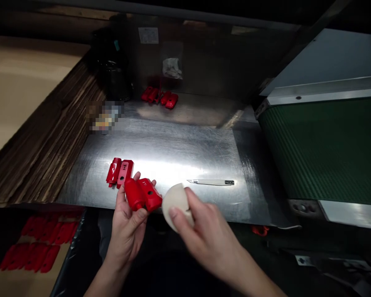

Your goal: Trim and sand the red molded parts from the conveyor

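Note:
My left hand grips a red plastic housing part at the near edge of a metal worktable. My right hand pinches a round cream-coloured pad right beside that part, touching or almost touching its right end. Two more red parts lie on the metal sheet just left of my left hand. A slim white-handled craft knife lies flat on the table to the right of the pad.
Several red parts sit at the table's far edge under a dark back wall. Stacked cardboard flanks the left. A green conveyor belt runs on the right. More red parts lie in rows in a box at lower left.

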`<state>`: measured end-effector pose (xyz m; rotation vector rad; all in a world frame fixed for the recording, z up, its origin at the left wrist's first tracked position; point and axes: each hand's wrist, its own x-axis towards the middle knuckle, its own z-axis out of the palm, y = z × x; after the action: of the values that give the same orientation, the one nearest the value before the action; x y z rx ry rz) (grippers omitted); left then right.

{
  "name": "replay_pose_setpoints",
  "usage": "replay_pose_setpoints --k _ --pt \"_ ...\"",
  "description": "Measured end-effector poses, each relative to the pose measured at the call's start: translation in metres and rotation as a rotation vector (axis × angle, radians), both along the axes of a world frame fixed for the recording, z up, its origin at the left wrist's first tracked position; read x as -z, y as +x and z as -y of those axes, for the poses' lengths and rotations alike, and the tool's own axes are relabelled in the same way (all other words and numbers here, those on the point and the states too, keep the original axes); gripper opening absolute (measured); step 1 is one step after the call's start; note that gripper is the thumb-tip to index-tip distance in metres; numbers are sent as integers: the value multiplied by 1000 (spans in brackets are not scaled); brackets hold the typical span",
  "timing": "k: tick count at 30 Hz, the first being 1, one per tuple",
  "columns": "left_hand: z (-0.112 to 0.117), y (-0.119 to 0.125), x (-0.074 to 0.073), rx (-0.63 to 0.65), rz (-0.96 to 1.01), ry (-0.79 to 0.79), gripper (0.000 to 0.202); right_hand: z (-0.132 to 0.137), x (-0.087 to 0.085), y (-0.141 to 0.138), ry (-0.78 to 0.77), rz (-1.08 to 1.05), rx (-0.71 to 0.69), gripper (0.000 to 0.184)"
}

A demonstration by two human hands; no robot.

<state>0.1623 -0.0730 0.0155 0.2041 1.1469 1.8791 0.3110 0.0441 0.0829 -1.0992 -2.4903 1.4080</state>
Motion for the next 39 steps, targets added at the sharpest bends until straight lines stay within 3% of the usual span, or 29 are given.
replay_pose_setpoints --k 4,10,21,39 --pt "-4 0 -3 -1 -143 -10 84 14 4 -16 42 5 3 15" --pt "-1 -4 9 -124 -307 73 92 9 10 -21 92 45 -7 16" --pt "0 -6 6 -149 -328 84 88 11 7 -24 65 32 -72 18" --pt "2 -7 -3 -143 -383 79 89 14 6 -19 103 0 -44 16"
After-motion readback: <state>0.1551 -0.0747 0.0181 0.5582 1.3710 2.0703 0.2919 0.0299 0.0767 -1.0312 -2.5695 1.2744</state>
